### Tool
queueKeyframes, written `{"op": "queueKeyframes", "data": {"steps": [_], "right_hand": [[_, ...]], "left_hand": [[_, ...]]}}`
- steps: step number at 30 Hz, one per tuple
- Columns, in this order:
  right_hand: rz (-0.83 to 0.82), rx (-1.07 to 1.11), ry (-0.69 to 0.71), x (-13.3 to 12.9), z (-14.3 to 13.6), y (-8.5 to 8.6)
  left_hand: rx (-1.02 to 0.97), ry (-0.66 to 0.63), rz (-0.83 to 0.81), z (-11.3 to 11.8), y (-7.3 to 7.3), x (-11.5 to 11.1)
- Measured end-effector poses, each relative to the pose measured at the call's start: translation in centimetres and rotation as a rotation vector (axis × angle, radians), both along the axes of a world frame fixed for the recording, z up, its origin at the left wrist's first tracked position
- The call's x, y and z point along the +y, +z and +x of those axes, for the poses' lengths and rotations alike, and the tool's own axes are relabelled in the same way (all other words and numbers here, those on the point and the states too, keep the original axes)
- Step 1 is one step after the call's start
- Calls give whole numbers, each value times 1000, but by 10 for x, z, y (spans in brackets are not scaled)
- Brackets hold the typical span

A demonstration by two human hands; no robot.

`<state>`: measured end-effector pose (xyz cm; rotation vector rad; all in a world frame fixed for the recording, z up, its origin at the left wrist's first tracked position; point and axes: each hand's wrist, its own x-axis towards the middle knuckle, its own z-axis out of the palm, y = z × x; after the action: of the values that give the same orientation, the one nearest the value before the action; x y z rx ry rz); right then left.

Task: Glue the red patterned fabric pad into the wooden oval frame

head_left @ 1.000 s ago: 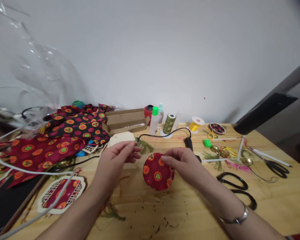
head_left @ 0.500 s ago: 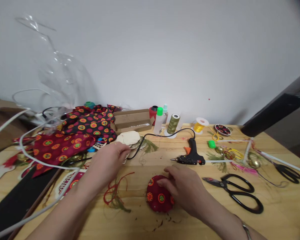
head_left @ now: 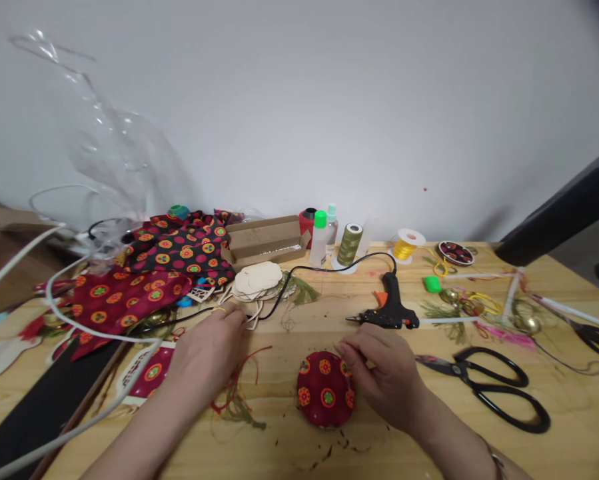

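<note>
A round fabric-covered disc point(head_left: 326, 390), dark red with orange and green flowers, lies flat on the table. Beside its right edge is my right hand point(head_left: 386, 373), closed, thumb and fingertips drawn together; whether anything is between them I cannot make out. My left hand point(head_left: 212, 347) is lowered over the table left of the disc, its fingers curled down at some thin pale cutout pieces point(head_left: 254, 313). The fingertips are mostly hidden, so what they grip is unclear. Just behind sits a stack of pale scalloped plaques point(head_left: 259, 279). Red cord point(head_left: 234, 387) with an olive tassel lies by my left wrist.
A black glue gun point(head_left: 389, 307) rests behind my right hand, its cable crossing the table. Black-handled scissors point(head_left: 484, 383) lie to the right. Thread spools point(head_left: 349, 245), bottles point(head_left: 319, 241) and an open cardboard box point(head_left: 264, 241) line the wall. Patterned cloth point(head_left: 129, 293) is heaped left.
My left hand has come down and back from the plaque stack to the pieces in front of it. My right hand has moved off the disc to its right edge, fingers more curled.
</note>
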<state>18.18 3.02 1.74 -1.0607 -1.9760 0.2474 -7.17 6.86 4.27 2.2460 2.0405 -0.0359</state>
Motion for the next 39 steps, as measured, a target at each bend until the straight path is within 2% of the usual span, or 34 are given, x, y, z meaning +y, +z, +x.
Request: {"op": "queueKeyframes", "data": {"steps": [7, 14, 17, 20, 23, 25, 27, 30, 33, 34, 35, 36, 39], "right_hand": [[-42, -27, 22, 0, 0, -5], [-56, -29, 30, 2, -1, -4], [-69, -34, 31, 2, -1, -6], [-95, -22, 34, 1, -2, -7], [-242, 89, 9, -2, -4, 1], [-468, 228, 16, -5, -7, 12], [-731, 390, 102, -7, -9, 22], [-1026, 644, 185, -6, -12, 30], [-1155, 767, 93, -3, -9, 29], [-1158, 771, 57, -2, -6, 27], [-1147, 763, 29, 0, -3, 26], [-1124, 748, 12, 2, 1, 26], [-1077, 633, 71, 8, 15, 30]], "left_hand": [[20, 81, 164, -4, 17, 7], [-7, 91, 628, 1, 16, 11], [-48, 110, 767, 1, 18, 11], [-146, 78, 827, 1, 21, 8], [-265, -64, 852, 3, 23, -4], [-325, -242, 875, 9, 22, -17], [-371, -509, 804, 17, 18, -33], [-481, -670, 644, 31, 4, -56], [-480, -873, 662, 41, -15, -68], [-458, -827, 637, 42, -20, -69], [-451, -613, 636, 41, -24, -67], [-427, -504, 628, 39, -26, -64], [-345, -318, 597, 30, -22, -42]]}}
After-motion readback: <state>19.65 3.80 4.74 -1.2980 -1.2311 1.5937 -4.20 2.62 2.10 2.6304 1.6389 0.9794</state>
